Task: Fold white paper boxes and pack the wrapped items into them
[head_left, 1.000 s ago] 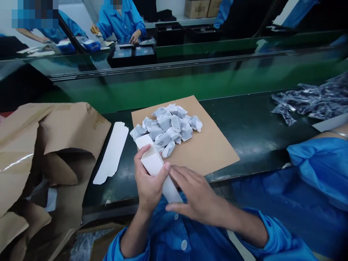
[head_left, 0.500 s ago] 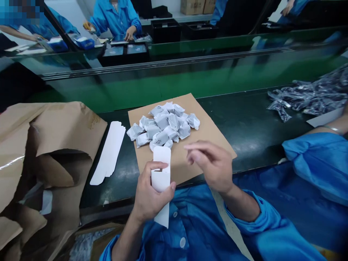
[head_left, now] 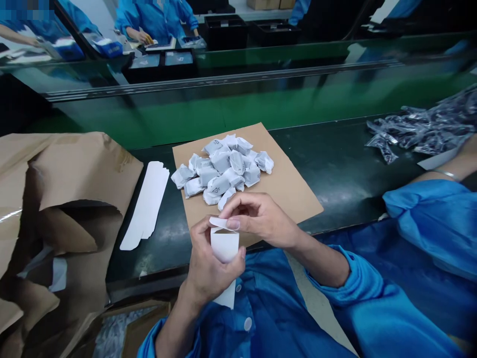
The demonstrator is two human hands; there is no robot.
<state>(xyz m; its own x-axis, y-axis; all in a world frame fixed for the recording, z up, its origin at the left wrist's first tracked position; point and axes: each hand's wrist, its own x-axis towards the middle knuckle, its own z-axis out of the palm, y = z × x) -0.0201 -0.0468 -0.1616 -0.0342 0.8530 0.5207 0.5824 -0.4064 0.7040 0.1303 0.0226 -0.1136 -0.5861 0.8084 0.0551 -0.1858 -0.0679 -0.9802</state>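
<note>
Fingers of the left hand (head_left: 210, 263) curl around a white paperboard carton (head_left: 224, 246), its long axis running twelve-to-six, while fingers of the right hand (head_left: 261, 219) pinch its top flap (head_left: 222, 223). A heap of white paper-wrapped parts (head_left: 221, 171) sits at twelve o'clock, nearer the right hand.
</note>
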